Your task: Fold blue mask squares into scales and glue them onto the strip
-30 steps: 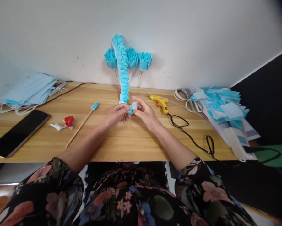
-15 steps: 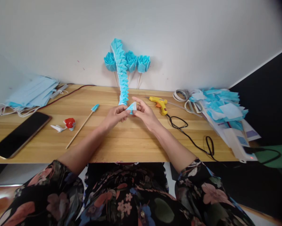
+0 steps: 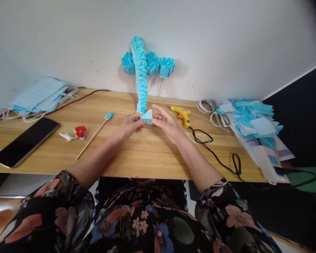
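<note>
A small folded triangle of blue and white mask fabric point(image 3: 147, 116) is held over the middle of the table. My left hand point(image 3: 133, 123) pinches its left side, thumb in front and fingers curled behind. At its lower right edge is my right hand point(image 3: 165, 124), thumb and fingertips closed on the edge and index finger stretched out. Just behind stands a tall pleated strip of blue folded pieces point(image 3: 140, 73), leaning up against the wall. A wooden stick with a small blue tip point(image 3: 93, 137) lies left of my left hand.
Blue fabric flowers on sticks point(image 3: 166, 67) lean on the wall. To the right lie a yellow glue gun point(image 3: 183, 114), tape point(image 3: 206, 106), scissors point(image 3: 220, 120) and cut blue pieces point(image 3: 253, 119). On the left are face masks point(image 3: 39, 95), a phone point(image 3: 27, 141) and a red-wrapped item point(image 3: 80, 131).
The whole view has shifted slightly. My right fingers have slid toward the triangle's right edge, so more of its white border shows. My left hand keeps its pinch.
</note>
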Available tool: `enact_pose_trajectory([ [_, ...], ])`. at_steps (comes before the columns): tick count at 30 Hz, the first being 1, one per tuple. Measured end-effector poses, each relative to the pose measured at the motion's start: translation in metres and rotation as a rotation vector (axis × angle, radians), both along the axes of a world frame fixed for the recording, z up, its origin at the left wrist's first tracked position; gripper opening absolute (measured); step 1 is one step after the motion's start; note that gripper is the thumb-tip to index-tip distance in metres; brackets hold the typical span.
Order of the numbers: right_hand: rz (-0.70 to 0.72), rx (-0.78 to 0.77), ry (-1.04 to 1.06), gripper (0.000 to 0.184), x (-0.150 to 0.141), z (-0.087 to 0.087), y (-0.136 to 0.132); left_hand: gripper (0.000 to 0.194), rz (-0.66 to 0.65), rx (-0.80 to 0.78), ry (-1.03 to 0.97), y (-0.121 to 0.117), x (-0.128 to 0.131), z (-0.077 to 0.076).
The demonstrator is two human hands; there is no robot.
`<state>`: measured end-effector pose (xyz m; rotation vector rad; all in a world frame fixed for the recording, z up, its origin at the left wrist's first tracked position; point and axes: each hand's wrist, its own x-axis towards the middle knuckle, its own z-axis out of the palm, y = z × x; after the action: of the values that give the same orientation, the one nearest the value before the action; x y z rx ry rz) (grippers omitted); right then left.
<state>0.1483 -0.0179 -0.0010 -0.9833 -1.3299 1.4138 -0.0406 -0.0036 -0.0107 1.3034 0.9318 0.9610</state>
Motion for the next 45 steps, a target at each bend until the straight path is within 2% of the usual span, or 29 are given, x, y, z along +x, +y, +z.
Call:
enact_pose_trajectory([
  [5, -0.121, 0.049, 0.003, 0.061, 0.012, 0.004, 0.005, 0.019, -0.064, 0.016, -0.005, -0.007, 0.001, 0.007],
  [9, -0.123, 0.058, 0.000, 0.059, 0.012, 0.003, 0.007, 0.018, -0.137, 0.007, 0.002, -0.012, 0.002, 0.012],
  [14, -0.131, 0.110, 0.008, 0.054, 0.009, -0.001, 0.008, 0.020, -0.190, -0.006, 0.019, -0.011, 0.000, 0.012],
  [20, -0.174, 0.113, -0.016, 0.053, 0.009, -0.001, 0.007, 0.031, -0.257, -0.140, -0.053, -0.008, -0.001, 0.008],
  [23, -0.186, 0.101, 0.002, 0.052, 0.008, -0.001, 0.007, 0.033, -0.268, -0.186, -0.096, -0.008, 0.001, 0.008],
  [30, -0.157, 0.122, -0.025, 0.048, 0.005, -0.003, 0.007, 0.029, -0.214, -0.159, -0.026, -0.006, 0.002, 0.007],
  [39, -0.167, 0.401, -0.292, 0.051, 0.003, 0.001, -0.001, 0.021, -0.124, -0.256, -0.054, -0.009, 0.003, 0.011],
  [45, -0.154, 0.620, -0.462, 0.056, 0.005, 0.007, -0.006, 0.016, -0.134, -0.358, -0.121, -0.009, 0.003, 0.013],
])
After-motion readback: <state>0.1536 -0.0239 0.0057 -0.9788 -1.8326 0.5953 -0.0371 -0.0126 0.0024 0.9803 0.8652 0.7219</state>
